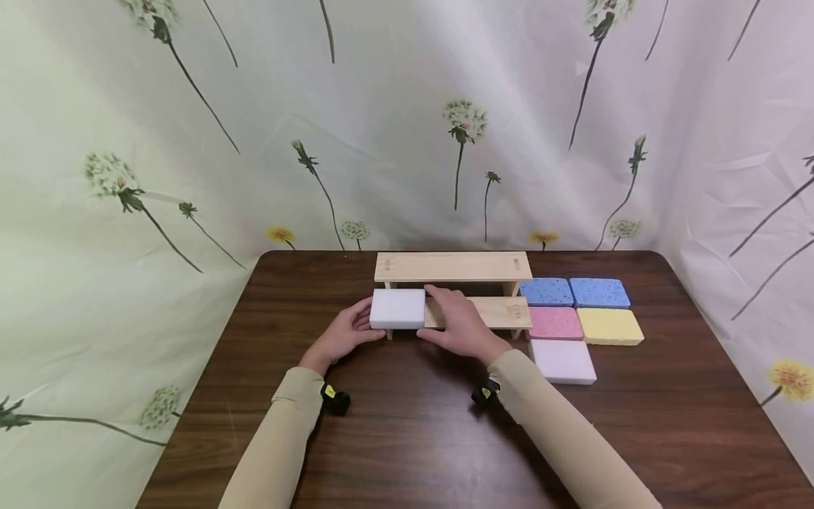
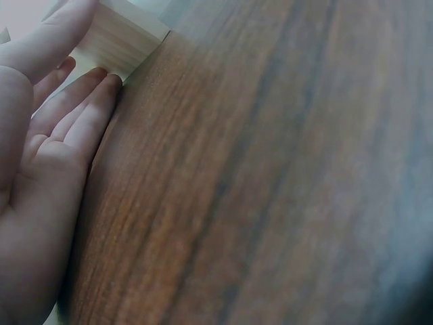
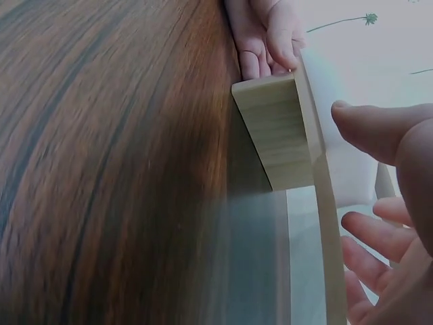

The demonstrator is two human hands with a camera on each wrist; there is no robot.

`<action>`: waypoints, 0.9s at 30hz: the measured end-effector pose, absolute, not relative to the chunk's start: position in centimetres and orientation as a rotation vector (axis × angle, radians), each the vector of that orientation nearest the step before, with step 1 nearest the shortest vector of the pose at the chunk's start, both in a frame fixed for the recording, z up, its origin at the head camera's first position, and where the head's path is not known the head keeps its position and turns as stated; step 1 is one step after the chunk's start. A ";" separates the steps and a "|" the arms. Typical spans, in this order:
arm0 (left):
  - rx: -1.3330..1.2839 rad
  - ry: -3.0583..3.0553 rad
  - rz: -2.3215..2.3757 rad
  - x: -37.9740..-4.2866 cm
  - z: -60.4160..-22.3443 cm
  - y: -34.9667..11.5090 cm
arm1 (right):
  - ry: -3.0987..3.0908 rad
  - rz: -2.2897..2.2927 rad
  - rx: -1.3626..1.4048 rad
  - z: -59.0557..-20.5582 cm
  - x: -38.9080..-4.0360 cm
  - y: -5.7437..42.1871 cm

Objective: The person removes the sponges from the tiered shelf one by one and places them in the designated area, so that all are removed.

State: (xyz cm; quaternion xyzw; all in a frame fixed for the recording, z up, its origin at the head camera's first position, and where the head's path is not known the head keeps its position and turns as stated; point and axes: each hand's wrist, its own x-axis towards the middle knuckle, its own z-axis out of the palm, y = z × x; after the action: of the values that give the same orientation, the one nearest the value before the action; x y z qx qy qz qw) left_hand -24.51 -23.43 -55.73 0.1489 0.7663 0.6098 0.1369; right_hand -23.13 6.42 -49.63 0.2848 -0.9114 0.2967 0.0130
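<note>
A white sponge (image 1: 398, 307) lies flat on the left end of the lower step of a two-step wooden rack (image 1: 486, 311). My left hand (image 1: 343, 335) is at the sponge's left side, thumb along the front corner and fingers fairly straight. In the left wrist view, the fingers of that hand (image 2: 57, 145) rest low by the rack's end piece. On the sponge's other side is my right hand (image 1: 459, 322), thumb and fingers spread at its right edge. From the right wrist, the white sponge (image 3: 338, 145) shows beyond the parted thumb and fingers (image 3: 375, 254).
To the right of the rack lie two blue sponges (image 1: 547, 292), a pink sponge (image 1: 555, 323), a yellow sponge (image 1: 610, 326) and a second white sponge (image 1: 562, 361). The rack's upper step (image 1: 453, 267) stands behind. All are on a dark wooden table (image 1: 407, 438) against a flower-print curtain (image 1: 394, 127).
</note>
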 end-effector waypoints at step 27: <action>0.436 2.203 1.772 -24.5 -55.9 -23.5 | -2.804 0.959 0.738 -51.2 -23.3 5.2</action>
State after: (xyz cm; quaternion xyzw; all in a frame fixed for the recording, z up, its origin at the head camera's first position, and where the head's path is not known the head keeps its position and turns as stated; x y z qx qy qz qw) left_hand -24.53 -23.47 -55.87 0.1509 0.7625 0.6133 0.1402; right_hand -23.29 5.23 -51.15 0.2414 -0.9173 0.3137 0.0436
